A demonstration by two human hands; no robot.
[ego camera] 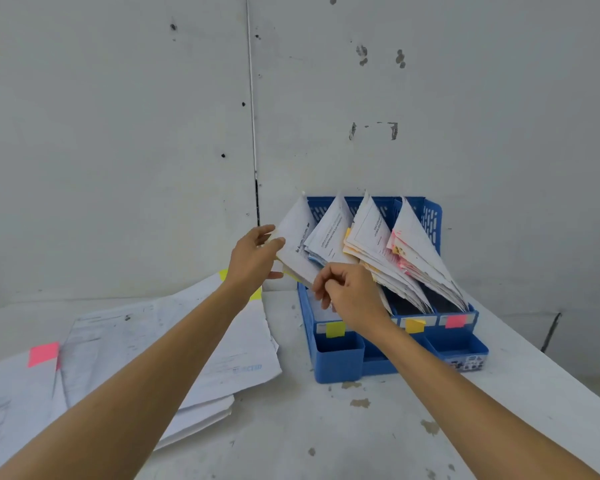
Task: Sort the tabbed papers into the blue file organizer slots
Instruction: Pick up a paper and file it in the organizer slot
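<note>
A blue file organizer stands on the white table against the wall, its slots marked with yellow-green, orange and pink notes. Bundles of tabbed papers lean in all of its slots. My left hand grips the outer edge of the leftmost paper bundle, thumb on top. My right hand pinches the lower edge of that same bundle over the leftmost slot. A loose pile of tabbed papers lies on the table to the left, one sheet with a pink tab and one with a yellow-green tab.
The grey wall rises right behind the organizer. The table's right edge runs diagonally close to the organizer. Bare, stained tabletop lies in front between my arms. Small front trays of the organizer hold little items.
</note>
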